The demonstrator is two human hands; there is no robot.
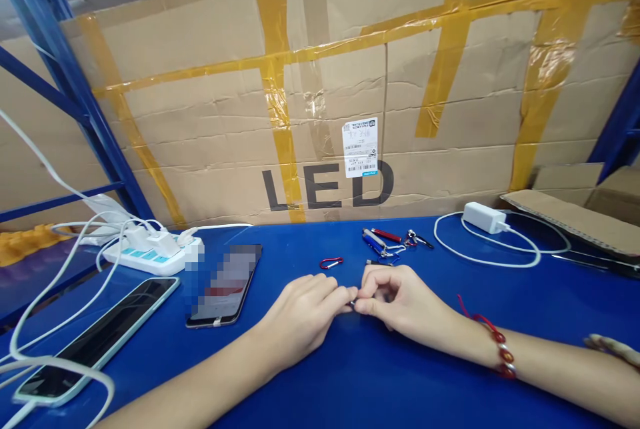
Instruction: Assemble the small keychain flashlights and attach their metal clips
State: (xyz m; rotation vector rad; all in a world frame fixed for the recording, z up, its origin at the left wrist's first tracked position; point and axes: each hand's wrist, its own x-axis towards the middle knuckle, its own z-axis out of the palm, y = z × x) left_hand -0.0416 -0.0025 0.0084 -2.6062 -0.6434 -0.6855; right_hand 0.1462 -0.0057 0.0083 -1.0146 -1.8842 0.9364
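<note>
My left hand (307,312) and my right hand (395,295) meet fingertip to fingertip above the blue tabletop. Both are closed in a pinch on a small shiny metal piece (353,304), mostly hidden by the fingers, so I cannot make out its kind. Just beyond the hands lies a red carabiner (331,263). Behind my right hand are a red metal tube (387,235), a silver tube (374,238), a blue carabiner (393,258) and a small dark clasp (420,239). A dark-ended piece (377,262) shows partly behind my right fingers.
On the left lie a phone (227,285), another phone in a pale case (100,339), and a white power strip (155,257) with tangled cables. A white charger (484,218) with its cord lies at the right. A large taped cardboard box (225,142) stands across the back of the blue table (400,382).
</note>
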